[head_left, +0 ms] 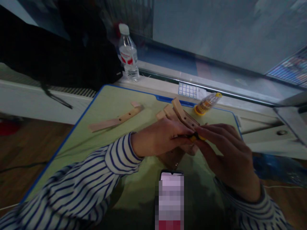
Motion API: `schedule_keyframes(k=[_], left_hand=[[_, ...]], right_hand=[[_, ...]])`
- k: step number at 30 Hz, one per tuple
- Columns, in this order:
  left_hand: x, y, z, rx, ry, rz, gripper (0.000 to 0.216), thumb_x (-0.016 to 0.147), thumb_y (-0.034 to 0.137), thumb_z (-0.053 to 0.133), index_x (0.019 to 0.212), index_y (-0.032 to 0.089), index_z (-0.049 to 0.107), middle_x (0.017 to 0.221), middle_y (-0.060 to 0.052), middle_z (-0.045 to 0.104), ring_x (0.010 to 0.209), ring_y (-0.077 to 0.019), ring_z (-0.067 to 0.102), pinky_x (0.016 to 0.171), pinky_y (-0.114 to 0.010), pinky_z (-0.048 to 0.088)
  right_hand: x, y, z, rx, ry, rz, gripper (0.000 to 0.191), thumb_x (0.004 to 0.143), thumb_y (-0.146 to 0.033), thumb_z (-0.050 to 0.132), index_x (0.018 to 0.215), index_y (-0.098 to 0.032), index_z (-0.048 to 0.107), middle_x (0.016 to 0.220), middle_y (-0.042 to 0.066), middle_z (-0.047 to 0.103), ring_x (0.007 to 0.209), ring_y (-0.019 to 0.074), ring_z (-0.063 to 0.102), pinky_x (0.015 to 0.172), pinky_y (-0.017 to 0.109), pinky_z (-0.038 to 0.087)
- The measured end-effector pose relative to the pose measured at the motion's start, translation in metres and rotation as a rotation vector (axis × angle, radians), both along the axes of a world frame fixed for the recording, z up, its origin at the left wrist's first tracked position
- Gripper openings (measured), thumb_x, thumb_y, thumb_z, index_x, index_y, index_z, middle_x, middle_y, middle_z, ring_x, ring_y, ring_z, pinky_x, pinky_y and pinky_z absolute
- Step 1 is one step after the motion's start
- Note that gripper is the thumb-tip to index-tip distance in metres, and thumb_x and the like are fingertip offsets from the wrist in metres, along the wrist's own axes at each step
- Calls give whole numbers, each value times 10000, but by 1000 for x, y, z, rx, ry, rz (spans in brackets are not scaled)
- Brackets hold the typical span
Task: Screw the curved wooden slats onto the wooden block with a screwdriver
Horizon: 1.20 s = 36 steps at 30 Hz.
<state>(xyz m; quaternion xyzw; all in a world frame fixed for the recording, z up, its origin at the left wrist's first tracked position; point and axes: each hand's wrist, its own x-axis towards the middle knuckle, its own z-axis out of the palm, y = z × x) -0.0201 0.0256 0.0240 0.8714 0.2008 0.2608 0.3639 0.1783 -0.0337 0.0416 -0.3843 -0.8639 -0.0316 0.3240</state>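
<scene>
Wooden slat [183, 111] and yellow-handled tool [198, 137] gripped in hands [222, 151] over a green mat [107, 108], wood floor [31, 140] beyond.

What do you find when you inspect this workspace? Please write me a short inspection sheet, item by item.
Surface: green mat with a blue edge, lying on a white ledge.
Job's things: small yellow-and-black tool; wooden strip with holes; wooden pieces just beyond the hands.
Clutter: plastic water bottle; small bottle with a yellow cap; phone, its screen blurred.
Grips: left hand and right hand are bare, both pinching the tool.
Cables: dark cable and thin white cable, both on the floor.
Surroundings: wooden floor; dark bag; large window.
</scene>
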Motion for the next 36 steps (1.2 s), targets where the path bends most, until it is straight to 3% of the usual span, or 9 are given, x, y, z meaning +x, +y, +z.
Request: schedule_keyframes(k=[2,6,8,14,24,36], left_hand=[[-8,2,10,66,30,55,224,934,270,488,1007,212,691,970,-12,721,848,-95,642,771,-190,464],[-29,16,17,179,237,542,319,898,450,489,1034,233,679,972,-7,711,878,-161,647,779,-265,462],[-37,25,12,152,333,619,391,871,497,492,1065,205,664,979,-31,706,828,-180,648,730,-279,464],[-41,33,-3,-29,390,529,343,876,465,454,992,211,654,856,-5,718,762,-163,659,647,-250,439],[-48,27,4,2,519,529,304,840,484,489,848,217,634,731,4,705,659,-170,638,564,-257,381],[-46,29,5,-111,448,493,320,865,492,478,944,217,620,785,2,717,688,-165,661,590,-244,436]], right_hand=[[0,-1,0,-19,5,9,319,789,-95,687,1099,-128,621,1017,111,708,937,205,620,795,389,503],[3,-2,-2,-49,12,0,356,794,-87,671,1141,-135,607,1045,110,698,977,210,610,823,395,498],[4,-3,-2,-51,10,-6,369,799,-87,662,1160,-132,597,1062,116,693,995,213,608,838,398,494],[2,-3,-2,-56,-1,-6,379,809,-88,637,1179,-155,586,1094,111,690,991,218,621,836,401,495],[9,1,-2,-62,-29,-33,449,835,-96,609,1267,-201,544,1163,104,675,1029,236,617,836,423,501],[8,-1,-2,-55,-33,-2,436,821,-73,625,1243,-153,549,1159,112,675,1035,226,604,868,424,488]])
